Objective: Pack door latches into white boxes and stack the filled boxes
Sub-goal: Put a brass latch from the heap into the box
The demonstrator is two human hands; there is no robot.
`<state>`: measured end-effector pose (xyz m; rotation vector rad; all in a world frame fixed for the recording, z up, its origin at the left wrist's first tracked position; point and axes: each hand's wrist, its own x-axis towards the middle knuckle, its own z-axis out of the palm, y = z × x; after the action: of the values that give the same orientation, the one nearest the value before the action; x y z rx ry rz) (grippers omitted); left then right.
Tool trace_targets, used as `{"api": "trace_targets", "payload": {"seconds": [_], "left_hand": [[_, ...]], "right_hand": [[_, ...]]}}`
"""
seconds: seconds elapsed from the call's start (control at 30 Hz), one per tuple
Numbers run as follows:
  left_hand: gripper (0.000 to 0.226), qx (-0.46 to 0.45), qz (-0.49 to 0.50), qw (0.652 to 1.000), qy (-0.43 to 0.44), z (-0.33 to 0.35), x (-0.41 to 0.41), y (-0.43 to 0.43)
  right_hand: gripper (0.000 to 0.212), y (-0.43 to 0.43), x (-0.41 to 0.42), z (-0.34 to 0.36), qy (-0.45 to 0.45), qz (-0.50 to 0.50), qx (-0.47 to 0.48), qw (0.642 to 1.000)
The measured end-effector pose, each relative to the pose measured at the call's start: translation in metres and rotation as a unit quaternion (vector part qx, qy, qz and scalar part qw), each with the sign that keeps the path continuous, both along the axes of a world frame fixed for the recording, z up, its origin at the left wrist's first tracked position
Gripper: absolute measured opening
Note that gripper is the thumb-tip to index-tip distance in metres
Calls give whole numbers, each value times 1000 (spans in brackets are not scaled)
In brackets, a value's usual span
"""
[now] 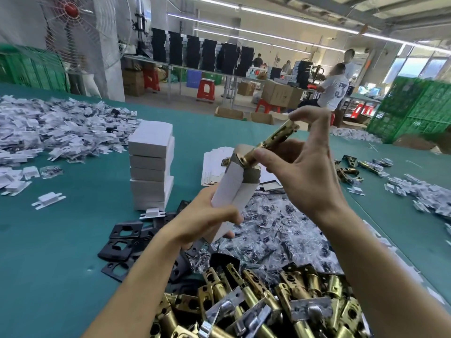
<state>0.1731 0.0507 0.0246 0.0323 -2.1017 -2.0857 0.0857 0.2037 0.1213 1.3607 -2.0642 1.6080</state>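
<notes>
My left hand point(207, 215) grips a white box point(234, 186) near its lower end, tilted with its open top pointing up and away. My right hand point(302, 172) holds a brass door latch point(271, 142) at an angle, its lower end at the box's open mouth. A stack of closed white boxes point(151, 167) stands on the green table to the left. A heap of brass latches point(256, 303) lies at the bottom of the view, in front of me.
Black strike plates point(122, 242) lie left of my arm. Clear bags of screws point(275, 230) are piled under my hands. Flat white box blanks point(214, 164) lie behind the box. White plastic parts point(48, 132) cover the far left; more lie at the right point(419, 193). People work beyond the table.
</notes>
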Motion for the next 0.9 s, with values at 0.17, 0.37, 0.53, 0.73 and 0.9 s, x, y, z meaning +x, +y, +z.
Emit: {"api": "trace_targets", "payload": {"seconds": [0.17, 0.37, 0.53, 0.73, 0.9], "left_hand": [[72, 63, -2, 998, -2, 4, 3, 3], [71, 72, 6, 997, 26, 6, 2, 9], [63, 81, 13, 994, 70, 4, 1, 6], [51, 89, 44, 991, 84, 3, 1, 6], [57, 93, 72, 989, 93, 1, 2, 3]], "right_hand": [[59, 1, -2, 3, 12, -11, 9, 1000], [57, -6, 0, 1, 43, 16, 41, 998], [45, -17, 4, -4, 59, 20, 73, 995], [14, -18, 3, -10, 98, -9, 146, 984], [20, -5, -8, -14, 113, -72, 46, 990]]}}
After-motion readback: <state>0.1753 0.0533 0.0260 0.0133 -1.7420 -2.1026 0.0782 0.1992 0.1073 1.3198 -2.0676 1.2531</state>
